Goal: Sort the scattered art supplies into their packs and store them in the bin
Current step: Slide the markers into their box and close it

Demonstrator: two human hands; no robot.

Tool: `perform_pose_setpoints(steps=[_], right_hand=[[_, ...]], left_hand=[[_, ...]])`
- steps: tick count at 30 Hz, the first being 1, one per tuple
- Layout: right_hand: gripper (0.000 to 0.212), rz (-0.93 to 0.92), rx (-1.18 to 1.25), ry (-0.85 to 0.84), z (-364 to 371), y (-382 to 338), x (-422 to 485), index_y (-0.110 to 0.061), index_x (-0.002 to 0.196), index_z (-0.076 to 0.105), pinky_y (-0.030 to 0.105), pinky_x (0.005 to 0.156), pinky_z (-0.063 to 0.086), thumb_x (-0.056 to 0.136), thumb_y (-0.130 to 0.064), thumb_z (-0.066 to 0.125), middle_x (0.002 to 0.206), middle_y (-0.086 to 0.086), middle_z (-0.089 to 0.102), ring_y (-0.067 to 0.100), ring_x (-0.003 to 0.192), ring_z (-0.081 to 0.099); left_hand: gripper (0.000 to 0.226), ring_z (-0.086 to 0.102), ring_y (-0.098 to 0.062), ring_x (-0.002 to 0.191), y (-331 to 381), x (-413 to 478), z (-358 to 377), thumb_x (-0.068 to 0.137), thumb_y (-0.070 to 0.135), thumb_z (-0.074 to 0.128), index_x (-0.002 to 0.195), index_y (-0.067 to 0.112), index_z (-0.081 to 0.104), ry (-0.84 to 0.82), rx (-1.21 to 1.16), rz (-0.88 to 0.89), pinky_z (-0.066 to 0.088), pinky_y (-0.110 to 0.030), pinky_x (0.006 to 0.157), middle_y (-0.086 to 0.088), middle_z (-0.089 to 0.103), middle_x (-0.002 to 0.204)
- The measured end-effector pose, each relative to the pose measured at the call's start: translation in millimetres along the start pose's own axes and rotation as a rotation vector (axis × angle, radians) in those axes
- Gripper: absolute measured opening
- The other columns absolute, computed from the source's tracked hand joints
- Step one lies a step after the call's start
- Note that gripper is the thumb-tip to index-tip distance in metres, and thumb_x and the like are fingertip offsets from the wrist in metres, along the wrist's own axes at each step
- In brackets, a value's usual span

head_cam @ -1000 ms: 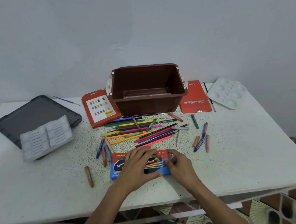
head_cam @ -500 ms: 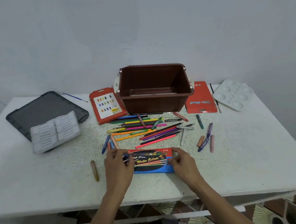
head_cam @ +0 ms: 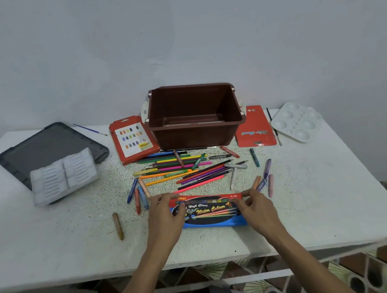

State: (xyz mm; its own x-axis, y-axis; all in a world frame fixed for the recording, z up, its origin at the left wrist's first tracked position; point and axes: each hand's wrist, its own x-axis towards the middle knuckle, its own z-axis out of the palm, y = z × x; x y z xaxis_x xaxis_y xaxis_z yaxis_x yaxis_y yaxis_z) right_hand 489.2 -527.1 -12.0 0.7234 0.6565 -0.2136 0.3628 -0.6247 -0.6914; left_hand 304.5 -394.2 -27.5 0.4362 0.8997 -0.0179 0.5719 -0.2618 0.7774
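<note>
While my left hand (head_cam: 164,218) pinches the left end of the marker pack (head_cam: 210,213) and my right hand (head_cam: 258,207) pinches its right end, fingers curled on the edges, the pack lies flat on the table (head_cam: 54,244). That is lower centre of the frame, just below the loose markers (head_cam: 185,168).

Head view, only one. The pack is a thin sleeve with a red strip on top and a blue base, and a few markers show through its window. My guess is that it is light, floppy and made of slick film, so it will sag if lifted by one corner and its contents may slide out. Best hold is both short ends, or flat under the middle. I cannot tell which end is open.

Loose markers are piled at centre, between the pack and the bin (head_cam: 196,134). They are likely light, stiff and prone to roll, so take them by the barrel, several at once. Short crayons (head_cam: 140,195) lie left of the pile and one brown crayon (head_cam: 118,226) lies apart at lower left. They are probably waxy and easy to snap, so pinch mid-body.

The bin stands upper centre, top open, nothing showing inside. A red crayon box (head_cam: 134,139) is left of it, a red card pack (head_cam: 255,128) right of it and a white palette (head_cam: 297,121) at far right. A grey lid (head_cam: 49,147) with a white insert tray (head_cam: 64,174) on it is at upper left.
</note>
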Motion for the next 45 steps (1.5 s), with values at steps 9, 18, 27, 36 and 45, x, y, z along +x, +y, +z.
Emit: perform_pose_setpoints(steps=[9, 18, 27, 36, 45], right_hand=[[0.018, -0.051, -0.026, 0.078, 11.9, 7.4, -3.7, -0.016, 0.087, 0.067, 0.012, 0.046, 0.036, 0.098, -0.018, 0.054, 0.070, -0.011, 0.059, 0.001, 0.060, 0.054], [0.022, -0.080, -0.159, 0.167, 28.7, 8.7, -3.7, -0.011, 0.081, 0.057, 0.018, 0.049, 0.023, 0.099, -0.020, 0.049, 0.076, 0.003, 0.050, 0.008, 0.060, 0.043], [0.022, -0.064, 0.029, 0.081, 10.1, -2.3, -0.4, -0.020, 0.080, 0.066, 0.029, 0.051, 0.043, 0.097, -0.023, 0.054, 0.067, 0.000, 0.065, 0.014, 0.060, 0.059], [0.035, -0.128, 0.155, 0.193, -46.7, -71.5, 19.3, -0.015, 0.131, 0.060, 0.027, 0.059, 0.052, 0.097, -0.024, 0.053, 0.084, -0.006, 0.066, 0.002, 0.071, 0.060], [0.035, -0.281, 0.159, 0.280, -77.7, -122.0, 75.0, -0.016, 0.128, 0.062, 0.029, 0.077, 0.052, 0.096, -0.026, 0.054, 0.100, 0.001, 0.069, 0.010, 0.085, 0.063]], left_hand=[[0.032, 0.056, -0.012, 0.094, -14.2, -3.4, 13.7, 0.093, 0.021, 0.063, 0.125, 0.016, 0.059, 0.050, 0.104, -0.094, 0.043, -0.022, 0.072, -0.002, 0.058, 0.114], [0.038, 0.052, -0.011, 0.088, -8.3, -3.1, 12.7, 0.095, 0.026, 0.060, 0.132, 0.015, 0.055, 0.027, 0.200, -0.129, 0.046, -0.025, 0.069, -0.004, 0.060, 0.115], [0.039, 0.059, -0.014, 0.098, 5.8, 10.8, -2.9, 0.095, 0.031, 0.061, 0.130, 0.014, 0.056, -0.072, 0.068, -0.163, 0.049, -0.031, 0.080, -0.004, 0.065, 0.118], [0.033, 0.060, -0.008, 0.080, 64.2, 47.4, -42.2, 0.096, 0.033, 0.060, 0.120, 0.010, 0.066, 0.094, 0.044, 0.025, 0.050, -0.018, 0.062, -0.002, 0.072, 0.098], [0.039, 0.053, 0.004, 0.069, 109.2, 104.0, -63.2, 0.097, 0.034, 0.058, 0.126, 0.008, 0.064, 0.153, -0.026, 0.183, 0.041, -0.001, 0.053, -0.003, 0.070, 0.103]])
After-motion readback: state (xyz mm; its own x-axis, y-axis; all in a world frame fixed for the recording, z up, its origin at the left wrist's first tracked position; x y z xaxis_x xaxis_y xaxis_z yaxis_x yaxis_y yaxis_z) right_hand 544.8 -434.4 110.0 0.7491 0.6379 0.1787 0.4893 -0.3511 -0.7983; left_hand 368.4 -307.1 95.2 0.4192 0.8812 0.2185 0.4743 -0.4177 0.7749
